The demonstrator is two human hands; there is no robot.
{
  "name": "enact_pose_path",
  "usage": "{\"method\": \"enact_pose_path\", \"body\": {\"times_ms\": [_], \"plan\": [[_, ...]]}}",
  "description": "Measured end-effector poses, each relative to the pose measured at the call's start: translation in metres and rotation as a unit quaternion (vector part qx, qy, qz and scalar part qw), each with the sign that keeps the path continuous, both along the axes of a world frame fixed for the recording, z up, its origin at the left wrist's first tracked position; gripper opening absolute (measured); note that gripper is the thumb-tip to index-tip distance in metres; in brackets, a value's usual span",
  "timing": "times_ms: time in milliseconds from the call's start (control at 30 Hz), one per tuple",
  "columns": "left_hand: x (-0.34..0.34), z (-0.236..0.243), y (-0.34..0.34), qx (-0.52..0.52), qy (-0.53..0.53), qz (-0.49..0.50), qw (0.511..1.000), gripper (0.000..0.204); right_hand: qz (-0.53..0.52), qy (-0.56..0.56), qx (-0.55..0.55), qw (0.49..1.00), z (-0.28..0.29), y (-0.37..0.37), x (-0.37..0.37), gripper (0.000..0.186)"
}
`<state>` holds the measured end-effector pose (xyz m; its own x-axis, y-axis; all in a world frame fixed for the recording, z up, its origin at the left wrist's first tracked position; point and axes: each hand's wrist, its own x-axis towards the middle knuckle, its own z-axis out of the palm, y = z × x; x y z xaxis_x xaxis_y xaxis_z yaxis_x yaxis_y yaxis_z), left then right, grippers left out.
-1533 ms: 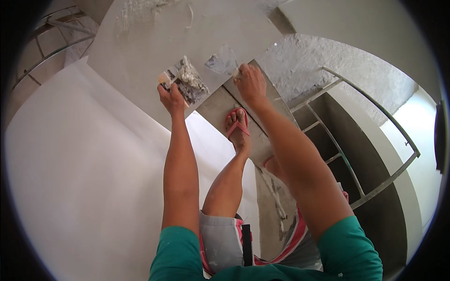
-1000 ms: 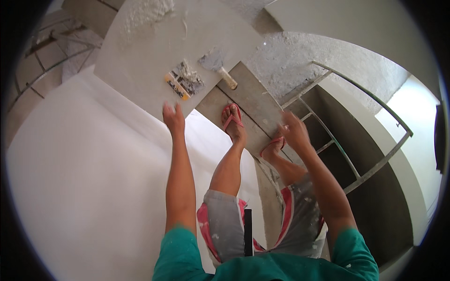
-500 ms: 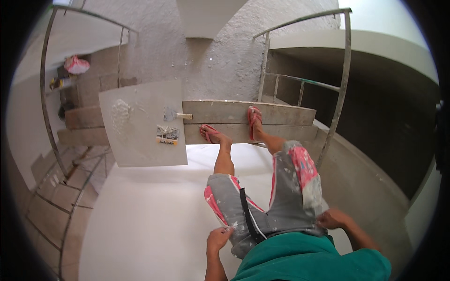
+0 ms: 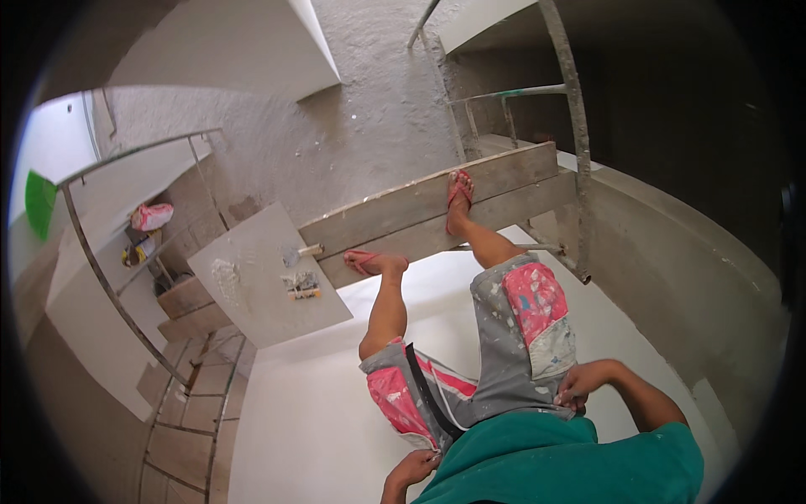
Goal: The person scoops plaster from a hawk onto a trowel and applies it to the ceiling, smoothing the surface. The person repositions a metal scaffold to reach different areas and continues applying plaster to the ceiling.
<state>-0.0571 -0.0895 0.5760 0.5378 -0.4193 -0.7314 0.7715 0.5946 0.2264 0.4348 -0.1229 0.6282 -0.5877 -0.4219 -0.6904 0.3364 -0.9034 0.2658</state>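
Note:
My left hand (image 4: 413,467) is at the left side of my paint-spattered grey and pink shorts (image 4: 437,382), its fingers closed on the cloth near the shirt hem. On the other side, my right hand (image 4: 581,385) has curled fingers gripping the shorts near the waist. A black strap (image 4: 424,391) hangs down the front of them. Well away from both hands, a pale square board (image 4: 260,315) rests on the planks. It carries a smear of white plaster (image 4: 225,273), a putty knife (image 4: 302,253) with a light handle, and a plaster-covered scraper (image 4: 302,286) with an orange edge.
My feet, in red flip-flops (image 4: 363,262), stand on raised wooden planks (image 4: 411,214). Metal scaffold frames rise at the left (image 4: 113,294) and right (image 4: 573,109). A white surface (image 4: 336,420) lies below. Beyond the left frame are a red-and-white bag (image 4: 153,217) and a green fan-shaped thing (image 4: 39,204).
The view has tilted and swung, so planks and board appear slanted. My left hand has slid back along the shorts toward the shirt hem. My left foot has turned to point left.

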Motion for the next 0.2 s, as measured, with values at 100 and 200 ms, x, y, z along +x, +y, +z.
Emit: {"method": "enact_pose_path", "body": {"times_ms": [100,200], "plan": [[0.026,-0.016,0.017,-0.042,-0.018,-0.113,0.993,0.036,-0.168,-0.222,0.108,0.954,-0.054,-0.026,0.093,0.024],[0.052,-0.027,0.031,-0.077,-0.049,-0.165,0.982,0.039,-0.104,-0.615,0.289,0.726,-0.155,-0.042,0.188,0.025]]}}
